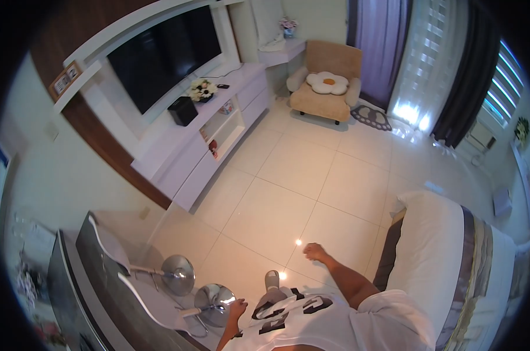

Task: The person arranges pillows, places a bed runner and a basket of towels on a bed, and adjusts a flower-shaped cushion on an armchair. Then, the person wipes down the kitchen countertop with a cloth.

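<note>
My right hand (316, 252) hangs out in front of my body above the pale tiled floor (282, 199). Its fingers are loosely bent and apart, with nothing in them. Lower down, my left hand (238, 306) hangs beside the round chrome base (215, 301) of a bar stool. It looks relaxed and empty, with its fingers partly spread. Between the hands, one foot in a grey slipper (272, 279) shows below my white shirt (312, 322).
Two bar stools stand at a dark counter (72, 292) on the left. A bed (429, 245) lies to the right. Farther off are a white TV cabinet (183, 158), a tan chair (326, 105) with a flower cushion (328, 83), and a foot-shaped mat (371, 117).
</note>
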